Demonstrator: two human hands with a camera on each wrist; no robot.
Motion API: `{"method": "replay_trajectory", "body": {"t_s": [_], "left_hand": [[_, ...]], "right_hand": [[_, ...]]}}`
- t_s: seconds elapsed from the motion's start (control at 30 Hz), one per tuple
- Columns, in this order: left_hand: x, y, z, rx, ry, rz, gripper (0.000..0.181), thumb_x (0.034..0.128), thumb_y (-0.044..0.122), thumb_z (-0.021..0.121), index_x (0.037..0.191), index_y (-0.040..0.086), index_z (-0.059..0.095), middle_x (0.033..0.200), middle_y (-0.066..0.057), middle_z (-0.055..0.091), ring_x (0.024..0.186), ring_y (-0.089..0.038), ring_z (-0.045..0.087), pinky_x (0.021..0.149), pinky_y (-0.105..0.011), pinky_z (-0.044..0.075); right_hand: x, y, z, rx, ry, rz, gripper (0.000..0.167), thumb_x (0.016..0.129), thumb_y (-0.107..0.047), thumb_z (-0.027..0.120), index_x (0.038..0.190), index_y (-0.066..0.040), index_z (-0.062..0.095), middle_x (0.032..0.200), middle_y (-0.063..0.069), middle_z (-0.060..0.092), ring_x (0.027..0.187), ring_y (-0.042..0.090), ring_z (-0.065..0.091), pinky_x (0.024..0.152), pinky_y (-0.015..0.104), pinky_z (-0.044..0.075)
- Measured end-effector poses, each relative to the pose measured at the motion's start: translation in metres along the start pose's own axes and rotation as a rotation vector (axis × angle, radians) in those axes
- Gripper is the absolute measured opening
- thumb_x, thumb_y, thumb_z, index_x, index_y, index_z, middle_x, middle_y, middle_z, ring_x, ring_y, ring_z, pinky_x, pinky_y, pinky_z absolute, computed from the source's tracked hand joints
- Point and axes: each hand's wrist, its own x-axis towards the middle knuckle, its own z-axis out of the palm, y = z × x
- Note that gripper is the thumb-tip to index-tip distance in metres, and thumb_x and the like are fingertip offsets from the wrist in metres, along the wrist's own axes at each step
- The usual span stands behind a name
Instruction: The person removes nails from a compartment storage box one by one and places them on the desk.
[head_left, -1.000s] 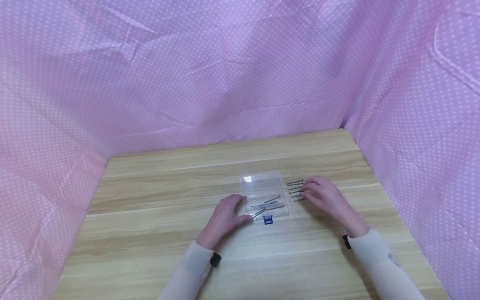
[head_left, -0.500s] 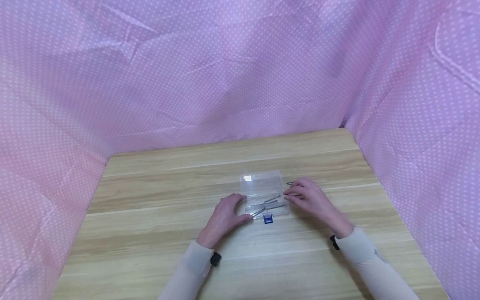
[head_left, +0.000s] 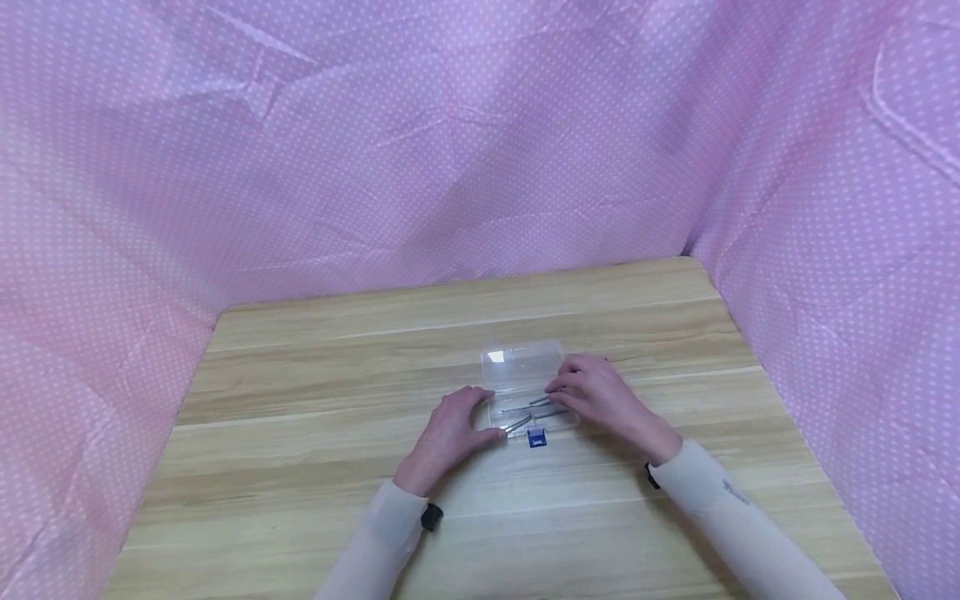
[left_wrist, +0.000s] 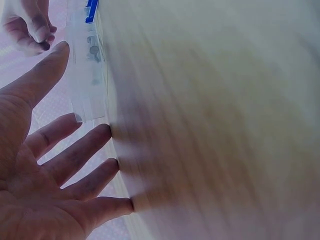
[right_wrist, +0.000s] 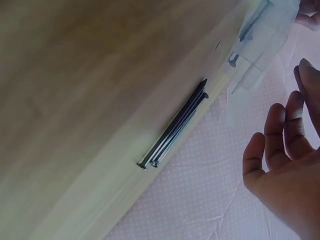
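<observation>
A clear plastic box [head_left: 521, 364] lies with its lid folded back on the table; several metal nails [head_left: 517, 424] lie loose in its compartments. My left hand [head_left: 448, 429] rests at the box's left end, fingers spread and nearly straight, thumb by the front corner. In the left wrist view the index fingertip meets the box's end wall and the other fingertips touch the table. Over the box's right part, my right hand [head_left: 600, 396] pinches a nail, mostly hidden by the fingers; a dark end shows at its fingertips in the left wrist view. A blue latch [head_left: 537, 437] hangs at the box's front.
More nails [right_wrist: 175, 127] lie side by side on the table to the right of the box, mostly behind my right hand in the head view. The wooden table [head_left: 315, 467] is bordered by pink dotted cloth [head_left: 420, 167] at the back and sides.
My right hand has moved left from the row of nails to over the box, carrying a nail. The left hand and the box have stayed in place.
</observation>
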Motion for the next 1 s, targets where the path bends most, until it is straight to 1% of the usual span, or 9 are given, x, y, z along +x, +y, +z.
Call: {"method": "replay_trajectory", "body": {"t_s": [0.27, 0.47, 0.73, 0.9, 1.0], "left_hand": [[0.0, 0.0, 0.001, -0.001, -0.011, -0.018, 0.067, 0.0823, 0.04, 0.088, 0.136, 0.008, 0.064, 0.131, -0.011, 0.067, 0.124, -0.032, 0.059, 0.11, -0.051, 0.045], [0.0, 0.001, 0.001, 0.008, -0.007, -0.008, 0.067, 0.0823, 0.041, 0.088, 0.136, 0.008, 0.064, 0.13, -0.011, 0.067, 0.123, -0.032, 0.059, 0.109, -0.051, 0.045], [0.0, 0.0, 0.001, 0.007, -0.003, -0.002, 0.067, 0.0829, 0.041, 0.087, 0.136, 0.008, 0.064, 0.131, -0.011, 0.067, 0.124, -0.032, 0.059, 0.109, -0.051, 0.045], [0.0, 0.0, 0.001, 0.011, -0.003, 0.003, 0.067, 0.0826, 0.041, 0.087, 0.136, 0.007, 0.064, 0.13, -0.011, 0.067, 0.123, -0.031, 0.06, 0.108, -0.051, 0.046], [0.0, 0.0, 0.001, 0.011, -0.009, -0.005, 0.068, 0.0828, 0.042, 0.087, 0.136, 0.008, 0.064, 0.131, -0.011, 0.067, 0.124, -0.031, 0.059, 0.109, -0.05, 0.046]], "right_hand": [[0.007, 0.0, 0.003, -0.019, -0.077, 0.022, 0.011, 0.088, -0.015, 0.084, 0.099, -0.016, 0.082, 0.094, -0.005, 0.065, 0.091, 0.016, 0.057, 0.083, 0.04, 0.047], [0.011, 0.001, 0.005, -0.003, -0.111, 0.02, 0.011, 0.088, -0.015, 0.083, 0.099, -0.016, 0.082, 0.094, -0.007, 0.063, 0.089, 0.015, 0.056, 0.081, 0.037, 0.045], [0.015, 0.001, 0.006, -0.002, -0.184, 0.055, 0.011, 0.09, -0.015, 0.081, 0.101, -0.018, 0.082, 0.094, -0.008, 0.06, 0.09, 0.013, 0.053, 0.082, 0.035, 0.044], [0.018, 0.002, 0.007, -0.015, -0.21, 0.041, 0.012, 0.089, -0.017, 0.081, 0.101, -0.018, 0.082, 0.092, -0.009, 0.059, 0.089, 0.012, 0.053, 0.081, 0.035, 0.044], [0.02, 0.004, 0.007, -0.019, -0.227, 0.031, 0.012, 0.089, -0.018, 0.082, 0.101, -0.018, 0.083, 0.091, -0.01, 0.058, 0.087, 0.012, 0.052, 0.08, 0.034, 0.044]]}}
